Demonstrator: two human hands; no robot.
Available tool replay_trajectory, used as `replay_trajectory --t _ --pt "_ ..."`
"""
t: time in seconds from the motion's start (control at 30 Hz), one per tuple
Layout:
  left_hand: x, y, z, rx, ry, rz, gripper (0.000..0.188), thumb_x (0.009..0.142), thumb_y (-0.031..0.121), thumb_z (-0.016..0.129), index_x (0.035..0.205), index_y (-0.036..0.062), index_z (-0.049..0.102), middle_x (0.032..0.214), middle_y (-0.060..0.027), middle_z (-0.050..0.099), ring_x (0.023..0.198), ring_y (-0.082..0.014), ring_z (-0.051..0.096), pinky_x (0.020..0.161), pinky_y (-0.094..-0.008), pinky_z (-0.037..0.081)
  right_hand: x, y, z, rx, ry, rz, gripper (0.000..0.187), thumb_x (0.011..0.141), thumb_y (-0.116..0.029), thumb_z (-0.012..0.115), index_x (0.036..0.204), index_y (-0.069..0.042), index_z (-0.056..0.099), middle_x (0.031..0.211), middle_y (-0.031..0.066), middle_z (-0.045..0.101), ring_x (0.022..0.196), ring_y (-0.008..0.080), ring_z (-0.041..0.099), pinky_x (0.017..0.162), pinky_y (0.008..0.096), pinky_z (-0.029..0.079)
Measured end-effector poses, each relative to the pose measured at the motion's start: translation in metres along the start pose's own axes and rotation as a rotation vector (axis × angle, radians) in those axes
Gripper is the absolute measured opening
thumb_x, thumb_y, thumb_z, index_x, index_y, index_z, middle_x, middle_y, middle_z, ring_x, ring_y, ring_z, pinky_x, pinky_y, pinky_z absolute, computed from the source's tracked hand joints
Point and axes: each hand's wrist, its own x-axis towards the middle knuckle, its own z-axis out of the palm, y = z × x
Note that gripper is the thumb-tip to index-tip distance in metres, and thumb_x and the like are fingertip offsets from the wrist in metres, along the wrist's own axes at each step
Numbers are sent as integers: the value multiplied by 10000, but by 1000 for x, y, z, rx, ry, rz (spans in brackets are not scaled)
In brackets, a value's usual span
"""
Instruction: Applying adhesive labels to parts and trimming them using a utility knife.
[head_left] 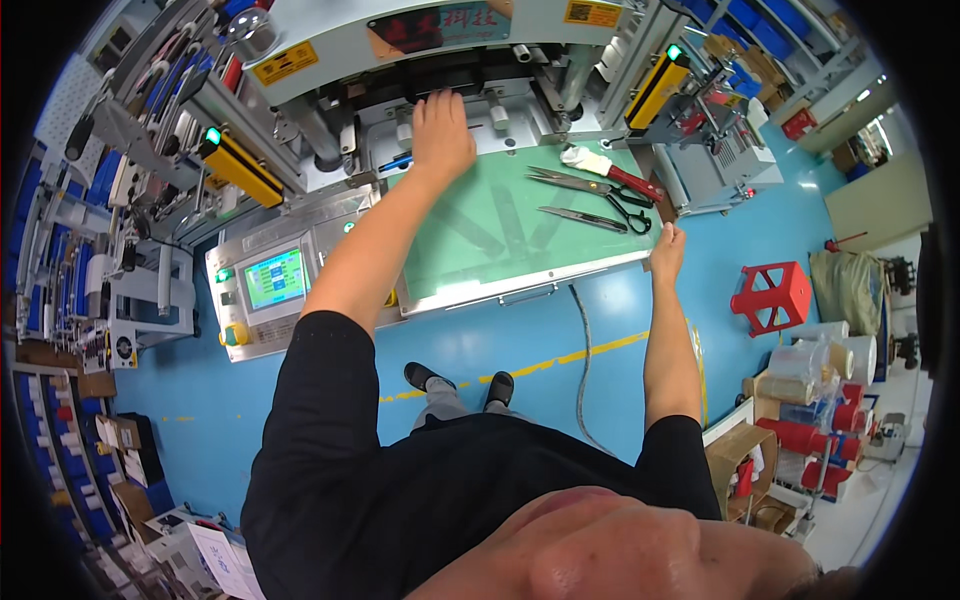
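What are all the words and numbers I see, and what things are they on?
I won't copy words out, but writing shows here:
Dark sign on the white beam: big red characters.
Left yellow label, same beam: small print, too blurred to read.
Right yellow label: too small.
Green-and-white screen: lines too tiny.
White sheet, lower left: marks too blurred.

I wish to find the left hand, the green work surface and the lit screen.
Left hand (443, 137), head view: back of the hand.
Green work surface (478, 236), head view: bare middle part.
Lit screen (274, 277), head view: middle of the display.
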Motion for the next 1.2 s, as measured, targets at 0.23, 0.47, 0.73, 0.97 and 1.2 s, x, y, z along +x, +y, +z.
replay_trajectory --t 0.23,0.47,0.73,0.97,1.2 --pt "58 6 17 -138 -510 -294 454 769 260 689 1163 58 588 1212 -188 620 1123 -355 610 972 -489 447 6 -2 -3 -10 -20 14 441 1036 -408 464 1198 -12 570 1138 221 654 1061 380 624 936 433 466" --pt "41 11 16 -32 -498 -255 353 822 199 608 1147 64 625 1162 -173 632 1089 -338 611 929 -498 452 8 10 5 -32 -3 -39 410 1044 -394 434 1217 -43 558 1158 220 656 1077 410 622 935 453 472" --pt "-2 37 -67 -253 -549 -98 317 751 222 701 974 21 599 997 -182 633 976 -344 617 837 -474 488 7 11 3 -28 -9 -100 408 1051 -366 420 1236 -28 553 1178 223 638 1096 407 609 957 440 462" --pt "-54 79 -144 -483 -497 2 328 703 228 725 887 15 557 910 -164 564 862 -328 567 725 -430 457 12 26 -2 -32 -26 -147 430 1055 -342 422 1235 21 568 1190 220 620 1118 345 595 990 399 443" --pt "-87 104 -193 -636 -425 19 255 697 220 715 824 82 542 829 -88 499 777 -246 521 668 -368 410 23 38 1 -102 -58 -167 443 1061 -347 407 1238 26 565 1163 215 623 1084 317 591 966 398 445"
